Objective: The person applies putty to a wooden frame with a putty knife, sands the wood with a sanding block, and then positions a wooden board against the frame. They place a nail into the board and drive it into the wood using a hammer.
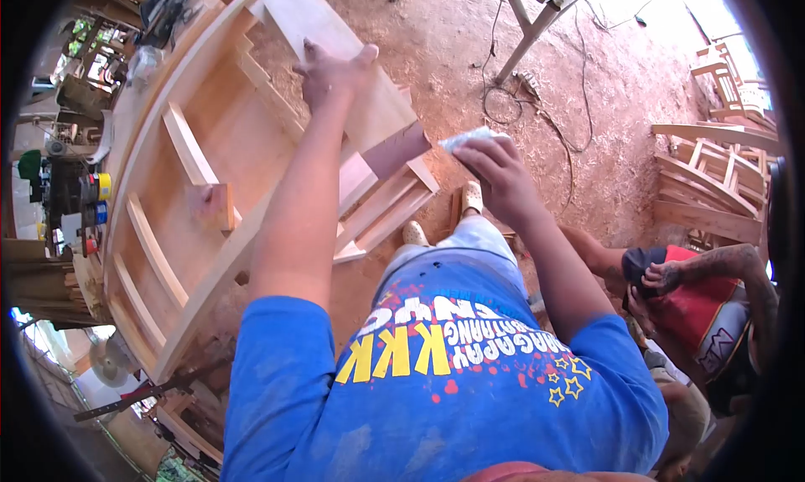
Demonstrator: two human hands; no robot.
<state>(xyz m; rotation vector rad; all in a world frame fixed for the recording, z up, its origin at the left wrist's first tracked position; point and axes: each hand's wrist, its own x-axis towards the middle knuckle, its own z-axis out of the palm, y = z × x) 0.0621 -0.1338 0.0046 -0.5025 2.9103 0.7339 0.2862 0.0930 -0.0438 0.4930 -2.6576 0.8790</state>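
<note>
My left hand (334,78) lies with its fingers spread on a pale flat board (381,113), which rests on the wooden frame. To the right of the board's darker end (398,151), my right hand (495,171) is closed around a whitish folded piece (471,138), perhaps sandpaper or cloth. That piece is held just off the board's end. Below the board, slatted wooden parts (390,205) stick out toward my feet. The large curved wooden frame (201,306) with crosspieces (157,247) extends to the left.
Two people are close at my right, one in a red and black top (683,310). Chair-like wooden frames (713,180) are stacked at the far right. A cable (570,138) runs over the dusty ground near a table leg (524,50). Paint cans (99,198) stand at the left.
</note>
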